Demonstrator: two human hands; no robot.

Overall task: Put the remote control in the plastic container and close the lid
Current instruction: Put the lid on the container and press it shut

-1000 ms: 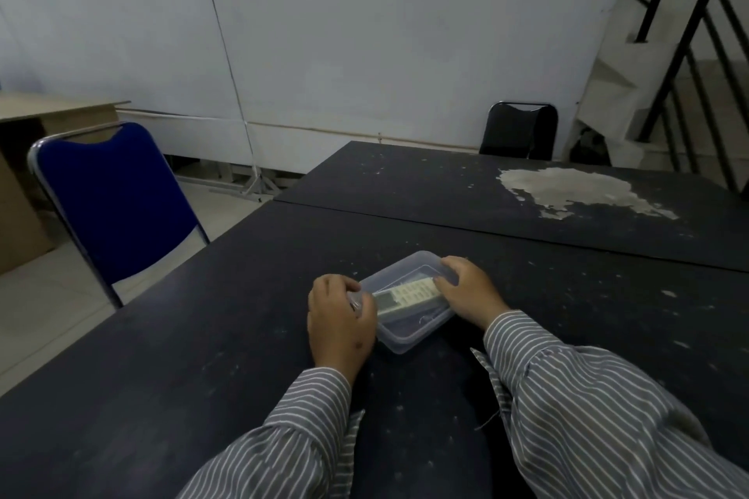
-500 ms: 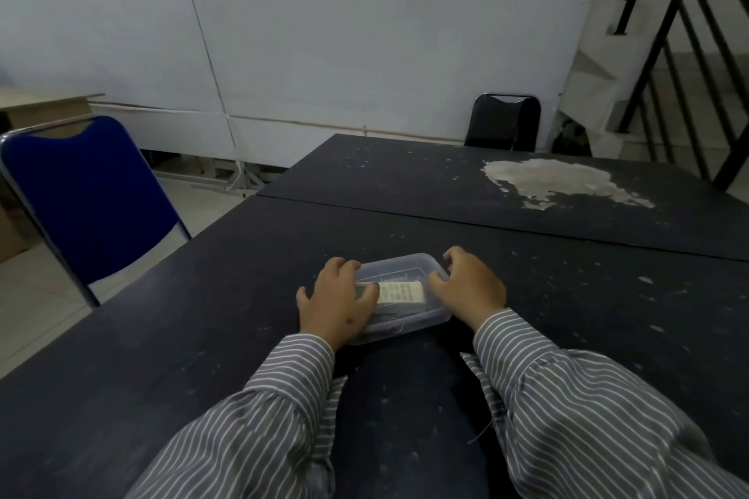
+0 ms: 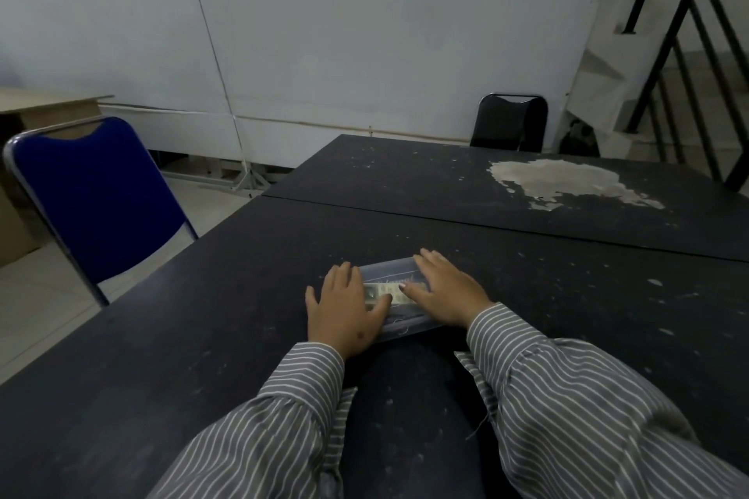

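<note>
Dark scuffed table (image 3: 202, 336); plastic container (image 3: 399, 322) near centre, remote control (image 3: 385, 293) inside under lid (image 3: 389, 269). Left hand (image 3: 344, 308), right hand (image 3: 446, 292): fingers flat, splayed, pressing lid. Step: sealing. Next: press rim corners evenly.

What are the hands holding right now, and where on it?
Both hands press flat on the plastic container's lid: left hand on its left end, right hand on its right end. Neither grips it.

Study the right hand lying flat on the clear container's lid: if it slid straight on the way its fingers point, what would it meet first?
Probably nothing soon: the right hand points up-left across the clear plastic container, onto bare dark grey tabletop. Depth is uncertain.
</note>
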